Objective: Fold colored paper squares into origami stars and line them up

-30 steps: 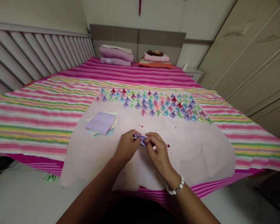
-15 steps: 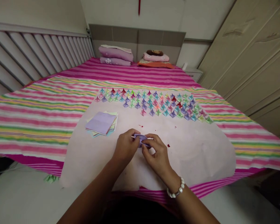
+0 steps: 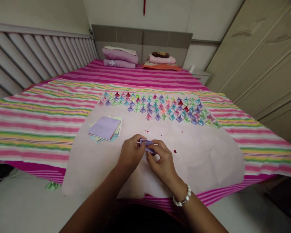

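Note:
A small folded purple paper (image 3: 149,146) is pinched between both hands above the pale sheet (image 3: 203,161). My left hand (image 3: 132,150) is closed on its left side, thumb against the near face. My right hand (image 3: 162,158) grips the right side between thumb and fingers; a white bead bracelet is on that wrist. To the left lies a stack of square papers (image 3: 104,127), purple on top with other colours beneath. Beyond the hands, rows of folded paper pieces (image 3: 172,117) in many colours stand on the sheet. Fingers partly hide the held paper.
The sheet lies on a striped bedspread (image 3: 38,129). Tiny red scraps (image 3: 175,151) are scattered near the hands. Folded purple bedding (image 3: 121,56) and a pink pile (image 3: 162,59) rest by the headboard (image 3: 167,38). A slatted rail (image 3: 38,51) runs along the left.
The right fingers and thumb have shifted slightly on the purple paper. Its near part is now less spread out. The left hand keeps its place.

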{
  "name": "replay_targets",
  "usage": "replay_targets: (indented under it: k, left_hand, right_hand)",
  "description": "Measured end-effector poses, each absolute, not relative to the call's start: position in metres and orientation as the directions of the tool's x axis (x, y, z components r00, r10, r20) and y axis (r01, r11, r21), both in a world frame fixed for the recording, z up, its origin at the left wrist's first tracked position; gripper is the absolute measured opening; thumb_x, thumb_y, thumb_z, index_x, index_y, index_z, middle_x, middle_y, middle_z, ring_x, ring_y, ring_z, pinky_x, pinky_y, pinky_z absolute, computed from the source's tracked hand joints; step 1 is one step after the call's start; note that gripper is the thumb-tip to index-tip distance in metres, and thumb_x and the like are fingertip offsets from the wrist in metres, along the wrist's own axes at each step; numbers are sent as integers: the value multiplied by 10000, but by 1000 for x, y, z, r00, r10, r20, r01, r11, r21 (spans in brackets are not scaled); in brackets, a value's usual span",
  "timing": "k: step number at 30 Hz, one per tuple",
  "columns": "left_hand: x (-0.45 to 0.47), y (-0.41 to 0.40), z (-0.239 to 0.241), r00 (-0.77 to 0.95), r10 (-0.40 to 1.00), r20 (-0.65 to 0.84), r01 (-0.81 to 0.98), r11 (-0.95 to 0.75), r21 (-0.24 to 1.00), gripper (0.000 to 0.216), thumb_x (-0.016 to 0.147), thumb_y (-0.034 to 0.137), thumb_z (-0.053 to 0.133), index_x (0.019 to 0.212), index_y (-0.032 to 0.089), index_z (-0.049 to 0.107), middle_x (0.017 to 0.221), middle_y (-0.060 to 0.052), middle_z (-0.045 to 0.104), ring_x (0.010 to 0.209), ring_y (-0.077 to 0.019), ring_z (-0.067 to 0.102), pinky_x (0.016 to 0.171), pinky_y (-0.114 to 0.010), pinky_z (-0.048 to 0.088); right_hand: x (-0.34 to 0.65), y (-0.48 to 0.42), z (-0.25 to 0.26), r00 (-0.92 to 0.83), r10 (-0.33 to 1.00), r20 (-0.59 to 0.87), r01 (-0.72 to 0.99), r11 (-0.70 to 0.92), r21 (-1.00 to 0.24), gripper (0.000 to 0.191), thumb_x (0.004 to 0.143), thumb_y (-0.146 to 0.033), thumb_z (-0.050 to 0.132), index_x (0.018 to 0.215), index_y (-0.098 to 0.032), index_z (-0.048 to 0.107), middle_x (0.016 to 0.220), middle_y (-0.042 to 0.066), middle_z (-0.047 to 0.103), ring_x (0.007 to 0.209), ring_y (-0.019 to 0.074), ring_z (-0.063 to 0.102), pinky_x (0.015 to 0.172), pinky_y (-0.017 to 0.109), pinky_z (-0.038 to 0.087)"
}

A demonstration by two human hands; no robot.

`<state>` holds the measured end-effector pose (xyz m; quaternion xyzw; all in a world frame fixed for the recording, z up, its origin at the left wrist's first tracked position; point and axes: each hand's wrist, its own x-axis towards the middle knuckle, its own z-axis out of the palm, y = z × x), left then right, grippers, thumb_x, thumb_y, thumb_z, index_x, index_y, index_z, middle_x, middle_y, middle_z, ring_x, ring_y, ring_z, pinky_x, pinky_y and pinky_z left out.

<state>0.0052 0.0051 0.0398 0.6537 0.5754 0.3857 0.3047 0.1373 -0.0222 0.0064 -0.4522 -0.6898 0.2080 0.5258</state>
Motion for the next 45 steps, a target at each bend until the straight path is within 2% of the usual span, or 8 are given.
replay_targets:
  k: [4,8,19,27,32,35,38,45]
  left_hand:
    - [5,6,39,40,988,148,505,-147,850,148,766,189,529,847,199,653,729,5,703,624,-141,646,587,-238,461]
    - [5,6,38,35,989,142,521,-140,842,155,763,185,531,850,203,658,744,4,712,624,-139,644,588,-237,460]
    - [3,7,33,106,986,130,504,-165,848,200,778,186,519,910,204,668,740,-7,705,659,-152,650,613,-248,497]
    - [0,10,32,172,978,118,496,-190,847,288,845,218,468,1055,166,658,950,-72,731,839,-188,676,774,-301,524]
    - [0,8,28,171,979,110,390,-170,905,480,882,304,487,1334,149,448,1249,-150,607,978,-201,659,832,-327,527]
    - [-6,6,25,211,930,301,432,-365,825,475,870,273,525,1334,223,439,1365,-128,490,1147,-226,563,883,-354,507]
    - [-13,5,25,316,847,428,507,-532,678,381,873,200,501,1249,255,529,1269,-96,493,1125,-209,535,887,-344,493]
    - [-13,7,27,456,858,238,666,-506,547,375,853,134,457,1184,273,562,1036,-30,546,834,-151,587,736,-285,492]
  right_hand:
    - [137,-22,6,-31,841,541,414,503,-759,221,783,-99,544,942,-201,661,1013,99,594,821,186,626,633,310,561]
    - [138,-23,8,-45,837,546,448,505,-737,171,780,-113,563,885,-202,665,1025,96,600,929,216,622,759,356,557]
    - [140,-21,11,-144,874,464,506,468,-725,287,770,-148,623,1046,-227,637,1084,92,586,992,230,597,837,386,532]
    - [141,-19,12,-154,894,420,481,439,-759,348,756,-167,656,1100,-194,613,1129,114,584,1061,249,571,928,425,488]
    - [143,-17,9,-112,891,440,501,433,-749,426,754,-149,637,1174,-201,592,1149,119,585,1062,257,567,911,436,492]
    - [145,-16,7,-77,891,447,516,420,-747,437,752,-144,625,1182,-220,598,1145,109,588,1043,254,577,887,427,503]
    - [146,-15,7,-86,892,445,519,421,-744,427,758,-137,608,1178,-213,602,1134,106,592,1035,249,585,890,418,504]
    - [140,-18,9,-134,863,487,506,482,-715,402,769,-89,579,1145,-232,598,1090,90,598,1017,235,590,880,397,517]
